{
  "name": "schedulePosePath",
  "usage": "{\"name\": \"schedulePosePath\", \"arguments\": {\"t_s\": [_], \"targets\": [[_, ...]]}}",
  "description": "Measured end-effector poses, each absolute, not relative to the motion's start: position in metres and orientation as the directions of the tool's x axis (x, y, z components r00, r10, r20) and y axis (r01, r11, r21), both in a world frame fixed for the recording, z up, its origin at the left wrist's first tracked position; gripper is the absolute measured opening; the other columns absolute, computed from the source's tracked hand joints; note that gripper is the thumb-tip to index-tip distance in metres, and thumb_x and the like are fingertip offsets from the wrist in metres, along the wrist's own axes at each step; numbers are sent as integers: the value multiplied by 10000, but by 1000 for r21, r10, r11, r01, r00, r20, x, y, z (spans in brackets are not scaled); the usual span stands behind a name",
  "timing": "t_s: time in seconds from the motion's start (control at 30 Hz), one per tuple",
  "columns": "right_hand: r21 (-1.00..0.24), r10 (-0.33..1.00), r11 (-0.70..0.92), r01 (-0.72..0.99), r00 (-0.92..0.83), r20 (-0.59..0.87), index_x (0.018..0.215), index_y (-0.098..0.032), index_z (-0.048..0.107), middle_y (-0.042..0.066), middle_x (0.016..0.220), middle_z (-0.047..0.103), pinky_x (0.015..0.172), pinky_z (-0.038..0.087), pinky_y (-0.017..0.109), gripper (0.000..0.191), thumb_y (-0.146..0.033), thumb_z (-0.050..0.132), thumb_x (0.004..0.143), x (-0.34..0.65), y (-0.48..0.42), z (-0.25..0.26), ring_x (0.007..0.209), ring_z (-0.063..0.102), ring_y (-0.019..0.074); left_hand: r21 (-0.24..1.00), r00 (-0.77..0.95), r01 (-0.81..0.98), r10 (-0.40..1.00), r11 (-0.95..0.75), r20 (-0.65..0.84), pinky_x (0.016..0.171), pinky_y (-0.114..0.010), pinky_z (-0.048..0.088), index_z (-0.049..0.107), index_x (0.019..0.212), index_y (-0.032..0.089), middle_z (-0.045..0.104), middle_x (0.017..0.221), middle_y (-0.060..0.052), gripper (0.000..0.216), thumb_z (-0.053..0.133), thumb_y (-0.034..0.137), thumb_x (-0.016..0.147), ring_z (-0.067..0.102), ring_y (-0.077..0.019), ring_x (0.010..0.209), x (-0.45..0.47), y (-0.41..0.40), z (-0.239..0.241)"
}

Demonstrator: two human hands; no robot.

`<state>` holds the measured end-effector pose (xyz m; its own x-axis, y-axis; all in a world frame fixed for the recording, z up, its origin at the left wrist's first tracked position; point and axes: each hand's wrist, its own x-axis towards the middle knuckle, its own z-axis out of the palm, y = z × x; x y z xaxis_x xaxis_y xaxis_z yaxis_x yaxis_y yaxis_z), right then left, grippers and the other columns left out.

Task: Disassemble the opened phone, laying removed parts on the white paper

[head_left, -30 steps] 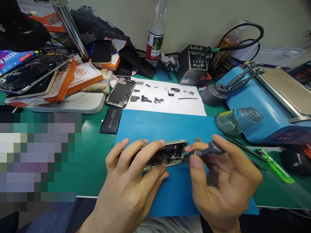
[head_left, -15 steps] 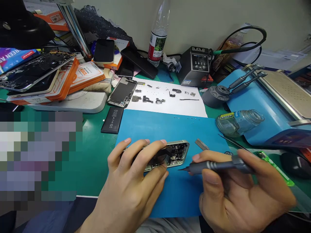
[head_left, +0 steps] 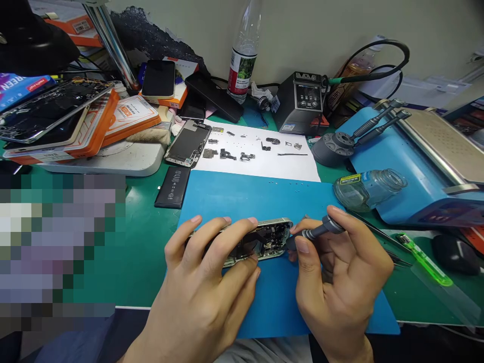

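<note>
My left hand [head_left: 212, 277] is closed around an opened phone frame [head_left: 270, 239], fingers over the far rim and thumb on the near one. The frame is tilted on its side, its inner parts facing me. A dark grey precision screwdriver [head_left: 315, 232] is gripped in my right hand [head_left: 336, 272], with a finger on its end cap. Its shaft points left at the phone frame's right-hand short edge; the tip is hidden, so I cannot tell if it sits in a screw. Both hands are over a blue mat [head_left: 227, 194].
Small phone parts and screws lie on white paper [head_left: 257, 171] behind the mat. A battery [head_left: 173, 187] and phone screen [head_left: 189, 143] lie left. A glass jar [head_left: 366, 189] lies on its side, near a screwdriver stand [head_left: 333, 148], green knife [head_left: 425, 259] and tweezers [head_left: 366, 224].
My right hand has moved left and tilted the screwdriver, bringing it from beside the phone frame to its right edge. My left hand keeps its hold almost unmoved.
</note>
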<state>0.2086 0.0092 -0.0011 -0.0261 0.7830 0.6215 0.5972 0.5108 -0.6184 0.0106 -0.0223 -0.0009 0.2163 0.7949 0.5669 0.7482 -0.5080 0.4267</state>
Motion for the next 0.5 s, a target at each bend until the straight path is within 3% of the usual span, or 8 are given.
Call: {"name": "schedulePosePath", "arguments": {"t_s": [0.1,0.2,0.27,0.4,0.5], "targets": [[-533,735,545,647,-64,675,1569,-290,555,104,1277,772,696,706,334,706,-60,786,944,209,12,-1,974,804,222,427,214,747,793,-509,570,1327,-481,247,824,1083,263,718,1490,-65,85,742,247,1066,590,-247,1370,11,-22,-1],[-439,681,587,680,-122,722,1551,-332,586,67,1277,772,656,655,324,806,-53,886,857,210,14,-1,919,748,203,427,212,746,790,-511,575,1330,-478,243,824,1094,263,720,1484,-63,90,740,246,1067,587,-245,1370,10,-23,-1],[-449,687,590,671,-125,716,1597,-336,557,69,1312,756,687,640,350,813,-39,830,892,211,13,-2,961,730,214,429,212,746,791,-510,573,1332,-475,241,823,1086,265,717,1488,-59,85,742,246,1066,583,-242,1375,10,-23,-2],[-542,738,580,609,-110,666,1670,-297,501,113,1486,666,842,645,436,695,-84,581,1013,213,11,-2,1273,702,297,435,211,745,798,-505,565,1333,-473,237,818,1068,271,709,1507,-53,70,749,255,1065,579,-237,1384,11,-23,-2],[-539,736,579,612,-107,669,1657,-315,516,101,1514,667,849,645,411,741,-67,653,973,213,10,-1,1316,700,304,434,207,748,798,-502,566,1331,-478,241,817,1073,275,709,1508,-51,73,746,259,1068,579,-239,1385,11,-23,-3]]}}
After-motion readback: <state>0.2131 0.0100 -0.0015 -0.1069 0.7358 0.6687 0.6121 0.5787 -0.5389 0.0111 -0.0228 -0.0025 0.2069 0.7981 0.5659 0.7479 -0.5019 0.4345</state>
